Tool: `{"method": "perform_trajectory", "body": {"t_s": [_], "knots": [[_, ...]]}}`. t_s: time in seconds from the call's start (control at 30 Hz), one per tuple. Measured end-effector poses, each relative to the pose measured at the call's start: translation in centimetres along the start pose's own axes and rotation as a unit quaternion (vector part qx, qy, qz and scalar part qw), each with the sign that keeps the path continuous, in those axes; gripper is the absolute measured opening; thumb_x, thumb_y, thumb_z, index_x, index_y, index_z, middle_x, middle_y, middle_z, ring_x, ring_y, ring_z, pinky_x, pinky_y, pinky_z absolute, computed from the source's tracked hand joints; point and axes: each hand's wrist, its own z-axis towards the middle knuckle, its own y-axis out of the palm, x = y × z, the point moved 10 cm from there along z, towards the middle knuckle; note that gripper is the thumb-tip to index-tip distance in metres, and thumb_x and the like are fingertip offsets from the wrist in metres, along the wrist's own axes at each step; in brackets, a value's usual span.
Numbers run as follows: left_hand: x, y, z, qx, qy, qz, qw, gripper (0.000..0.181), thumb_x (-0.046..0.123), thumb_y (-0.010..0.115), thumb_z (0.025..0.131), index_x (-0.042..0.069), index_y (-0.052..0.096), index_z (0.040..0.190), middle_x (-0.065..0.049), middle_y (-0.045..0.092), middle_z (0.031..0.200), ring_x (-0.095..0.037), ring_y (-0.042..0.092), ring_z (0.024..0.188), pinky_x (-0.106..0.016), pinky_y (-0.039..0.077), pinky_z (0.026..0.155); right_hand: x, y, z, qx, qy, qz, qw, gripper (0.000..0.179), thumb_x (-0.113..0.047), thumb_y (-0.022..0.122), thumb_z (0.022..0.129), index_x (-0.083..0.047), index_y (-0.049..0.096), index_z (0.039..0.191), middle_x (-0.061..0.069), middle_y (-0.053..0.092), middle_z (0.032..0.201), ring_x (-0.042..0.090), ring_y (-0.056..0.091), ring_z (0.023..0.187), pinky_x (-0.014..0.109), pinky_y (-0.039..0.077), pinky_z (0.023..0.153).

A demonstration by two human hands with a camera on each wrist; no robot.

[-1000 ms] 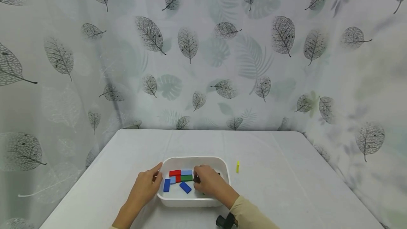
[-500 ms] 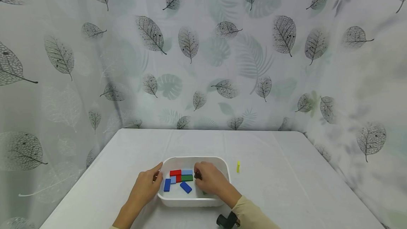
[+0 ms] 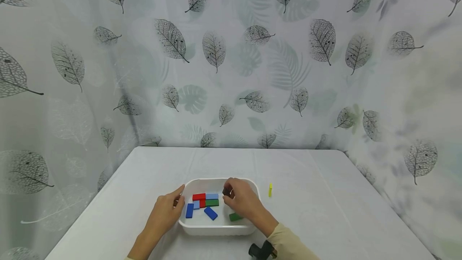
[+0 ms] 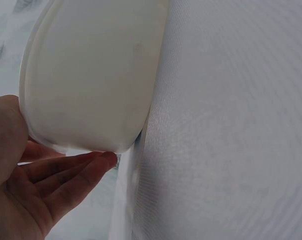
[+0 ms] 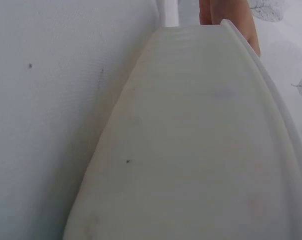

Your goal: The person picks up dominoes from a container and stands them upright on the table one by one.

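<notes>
My left hand (image 3: 166, 211) holds the left end of a white plastic tray (image 3: 216, 230). In the left wrist view its fingers (image 4: 78, 182) lie against the outside of the tray wall. Over the tray's right half, my right hand (image 3: 242, 200) pinches a small dark block (image 3: 226, 191) between thumb and fingers. Inside the tray to the left, red (image 3: 199, 197), light blue (image 3: 211, 196) and green (image 3: 212, 202) blocks lie close together. Two dark blue blocks (image 3: 211, 213) lie apart from them. Another green block (image 3: 235, 216) lies below my right hand, which hides part of the tray floor.
A yellow block (image 3: 270, 189) stands on the white table (image 3: 306, 196) just right of the tray. A black device (image 3: 260, 250) is at the right wrist. Leaf-patterned cloth (image 3: 231, 71) hangs behind and on both sides of the table.
My right hand has moved up and slightly right, carrying the dark block. More of the green block beneath it now shows. My left hand has stayed at the tray's left end.
</notes>
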Motion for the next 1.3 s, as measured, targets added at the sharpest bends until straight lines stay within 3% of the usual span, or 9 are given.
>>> {"method": "perform_trajectory", "body": {"t_s": [0.27, 0.67, 0.97, 1.3], "knots": [[0.0, 0.1, 0.0, 0.0, -0.001, -0.003, 1.0, 0.042, 0.009, 0.063, 0.099, -0.006, 0.063, 0.139, -0.02, 0.075, 0.108, -0.021, 0.071, 0.085, -0.039, 0.063, 0.077, -0.2, -1.7, -0.5, 0.036, -0.025, 0.017, 0.9989, 0.017, -0.004, 0.078, 0.09, -0.008, 0.067, 0.103, -0.002, 0.067, 0.09, 0.007, 0.061, 0.077, 0.023, 0.056, 0.069], [-0.1, 0.0, 0.0, 0.001, -0.002, -0.001, 1.0, 0.042, 0.008, 0.064, 0.099, -0.006, 0.063, 0.138, -0.018, 0.075, 0.106, -0.019, 0.07, 0.082, -0.036, 0.063, 0.075, 0.9, -3.2, -1.1, 0.06, -0.004, 0.016, 0.9981, 0.019, -0.002, 0.08, 0.088, -0.007, 0.068, 0.102, 0.0, 0.067, 0.091, 0.01, 0.063, 0.077, 0.022, 0.058, 0.069], [-0.1, 0.0, 0.0, -0.003, -0.007, 0.001, 1.0, 0.042, 0.008, 0.063, 0.099, -0.006, 0.062, 0.139, -0.017, 0.075, 0.105, -0.018, 0.068, 0.08, -0.036, 0.063, 0.075, 1.6, -4.5, -1.7, 0.083, -0.003, 0.009, 0.9965, 0.023, 0.001, 0.081, 0.086, -0.002, 0.069, 0.106, 0.004, 0.069, 0.092, 0.014, 0.064, 0.078, 0.029, 0.061, 0.073], [0.0, -0.1, 0.0, -0.005, -0.008, -0.002, 1.0, 0.042, 0.007, 0.062, 0.099, -0.006, 0.062, 0.139, -0.017, 0.075, 0.105, -0.02, 0.069, 0.081, -0.037, 0.063, 0.076, 2.5, -6.5, -2.1, 0.117, 0.002, 0.012, 0.9931, 0.024, 0.002, 0.083, 0.084, -0.006, 0.07, 0.103, 0.002, 0.07, 0.092, 0.014, 0.066, 0.077, 0.031, 0.061, 0.072]]}}
